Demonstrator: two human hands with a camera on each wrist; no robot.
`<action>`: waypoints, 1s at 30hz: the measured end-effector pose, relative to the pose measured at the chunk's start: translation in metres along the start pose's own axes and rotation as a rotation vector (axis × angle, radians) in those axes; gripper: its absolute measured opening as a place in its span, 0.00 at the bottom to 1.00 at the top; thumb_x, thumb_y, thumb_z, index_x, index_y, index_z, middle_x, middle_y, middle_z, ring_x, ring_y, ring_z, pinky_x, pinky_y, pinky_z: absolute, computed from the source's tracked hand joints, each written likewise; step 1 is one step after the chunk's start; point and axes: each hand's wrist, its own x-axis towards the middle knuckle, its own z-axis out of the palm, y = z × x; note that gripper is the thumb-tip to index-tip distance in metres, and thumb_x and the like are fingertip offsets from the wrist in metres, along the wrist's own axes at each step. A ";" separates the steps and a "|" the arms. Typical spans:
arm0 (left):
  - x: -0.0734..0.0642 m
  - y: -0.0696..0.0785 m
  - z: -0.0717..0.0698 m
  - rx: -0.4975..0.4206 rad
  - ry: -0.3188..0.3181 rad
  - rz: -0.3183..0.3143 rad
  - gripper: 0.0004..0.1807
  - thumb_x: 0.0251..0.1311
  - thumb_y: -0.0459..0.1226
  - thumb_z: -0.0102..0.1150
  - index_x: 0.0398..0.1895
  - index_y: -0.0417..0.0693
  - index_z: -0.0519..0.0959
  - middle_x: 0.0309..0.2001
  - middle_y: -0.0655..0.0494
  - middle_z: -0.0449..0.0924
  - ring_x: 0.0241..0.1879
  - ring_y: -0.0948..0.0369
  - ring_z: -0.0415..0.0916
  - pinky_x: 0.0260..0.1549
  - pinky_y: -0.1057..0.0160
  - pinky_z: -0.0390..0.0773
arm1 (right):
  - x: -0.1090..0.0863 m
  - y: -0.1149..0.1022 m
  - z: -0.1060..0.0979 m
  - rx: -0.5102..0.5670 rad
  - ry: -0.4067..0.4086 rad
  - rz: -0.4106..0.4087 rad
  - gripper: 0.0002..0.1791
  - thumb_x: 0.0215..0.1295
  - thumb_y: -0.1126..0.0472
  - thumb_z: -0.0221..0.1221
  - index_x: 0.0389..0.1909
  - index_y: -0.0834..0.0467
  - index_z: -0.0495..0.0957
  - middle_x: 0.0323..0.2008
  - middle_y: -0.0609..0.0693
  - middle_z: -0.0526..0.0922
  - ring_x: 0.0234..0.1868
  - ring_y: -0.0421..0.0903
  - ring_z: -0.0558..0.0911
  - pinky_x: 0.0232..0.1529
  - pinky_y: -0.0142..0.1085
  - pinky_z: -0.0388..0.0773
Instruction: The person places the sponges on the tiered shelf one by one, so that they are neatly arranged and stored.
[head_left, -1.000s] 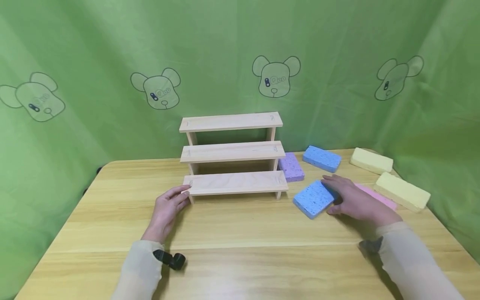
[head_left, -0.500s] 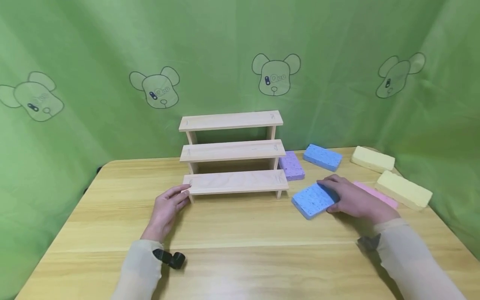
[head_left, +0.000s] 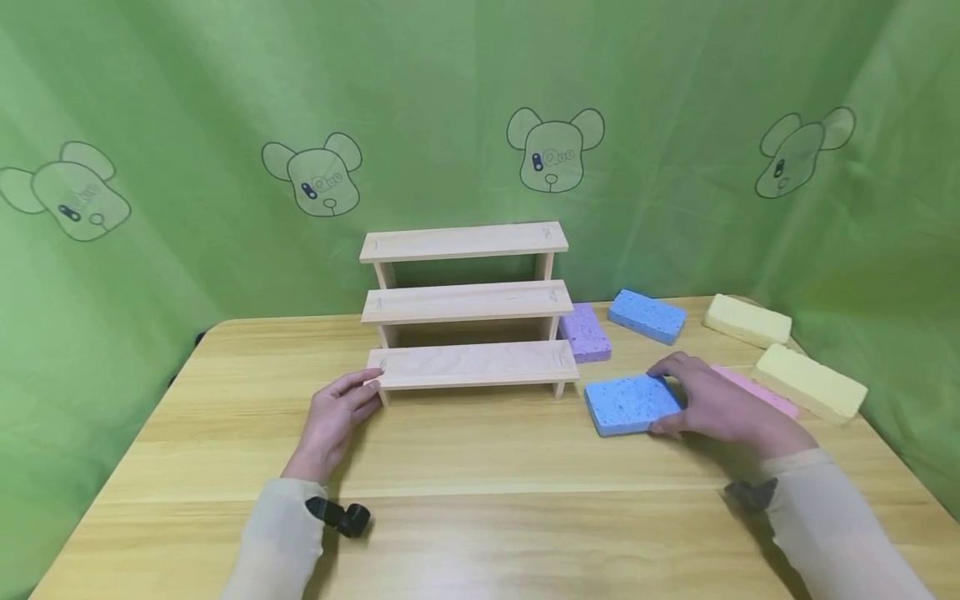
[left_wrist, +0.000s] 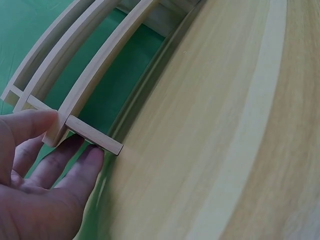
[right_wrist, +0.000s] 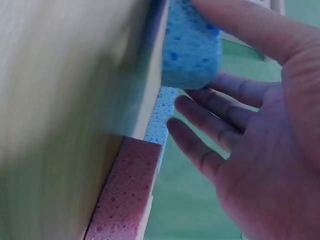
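Note:
A three-step wooden display shelf [head_left: 471,365] stands at the back middle of the table in the head view. My left hand [head_left: 335,419] holds the left end of its lowest step, thumb on the board [left_wrist: 65,112] and fingers by the short leg. To the right of the shelf, a blue sponge [head_left: 628,403] lies flat on the table. My right hand [head_left: 708,400] pinches its right end between thumb and fingers. In the right wrist view the same blue sponge [right_wrist: 192,50] sits between thumb and forefinger, while the other fingers extend past it.
A purple sponge [head_left: 587,335] lies against the shelf's right side. Behind are a second blue sponge [head_left: 647,316] and a yellow sponge [head_left: 747,320]. Another yellow sponge [head_left: 810,382] and a pink sponge [head_left: 756,390] lie beyond my right hand. A green curtain [head_left: 450,100] hangs behind the table.
The blue sponge under my right hand has turned, and its long edges now run nearly parallel to the shelf. My right hand turned with it. The left hand stayed on the shelf.

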 end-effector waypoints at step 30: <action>0.000 -0.001 0.001 -0.066 -0.014 -0.003 0.20 0.67 0.26 0.56 0.60 0.30 0.73 0.65 0.45 0.67 0.61 0.49 0.70 0.54 0.62 0.78 | 0.003 -0.037 -0.036 0.183 0.228 0.029 0.45 0.53 0.49 0.74 0.67 0.66 0.67 0.62 0.63 0.64 0.62 0.72 0.65 0.60 0.68 0.62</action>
